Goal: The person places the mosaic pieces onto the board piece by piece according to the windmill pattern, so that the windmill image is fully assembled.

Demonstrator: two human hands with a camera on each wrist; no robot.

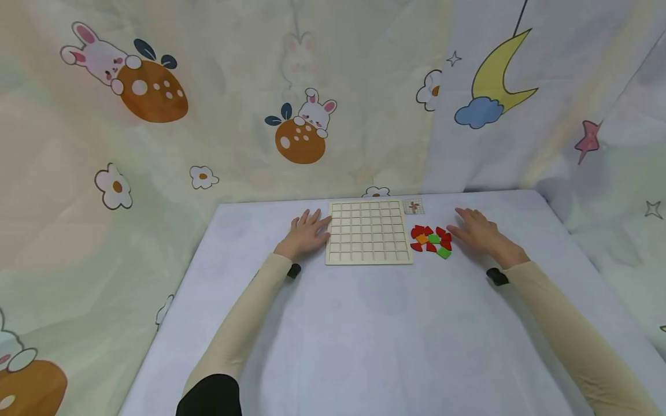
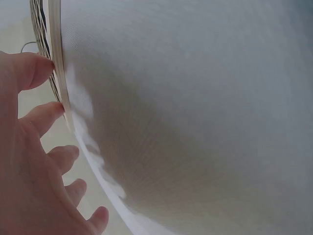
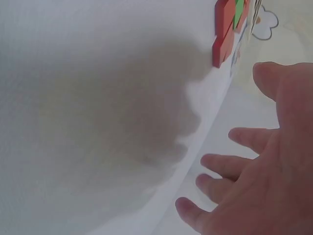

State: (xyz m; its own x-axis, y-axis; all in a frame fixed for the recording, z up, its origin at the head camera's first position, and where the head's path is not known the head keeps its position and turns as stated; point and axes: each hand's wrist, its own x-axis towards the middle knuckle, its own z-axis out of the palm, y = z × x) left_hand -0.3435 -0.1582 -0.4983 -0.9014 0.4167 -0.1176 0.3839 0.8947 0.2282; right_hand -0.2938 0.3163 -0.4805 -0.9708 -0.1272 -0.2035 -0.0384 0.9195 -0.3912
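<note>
Grid board (image 1: 369,232) lies near the far edge of the counter (image 1: 364,335); your left grip (image 1: 306,234), spread apart, touches the board's left side. Your right grip (image 1: 483,236), also spread apart, is just beside the coloured pieces (image 1: 434,238).

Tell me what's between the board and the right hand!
Red, green and orange pieces lie between the board and the right hand, with a small card beyond them; the head view shows this.

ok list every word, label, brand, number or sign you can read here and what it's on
No readable text in any view.
Grid board: no writing visible.
Small card: a tiny printed pattern; any lettering is too small to read.
Coloured pieces: no lettering visible.
Patterned cloth: cartoon pictures, no words.
</note>
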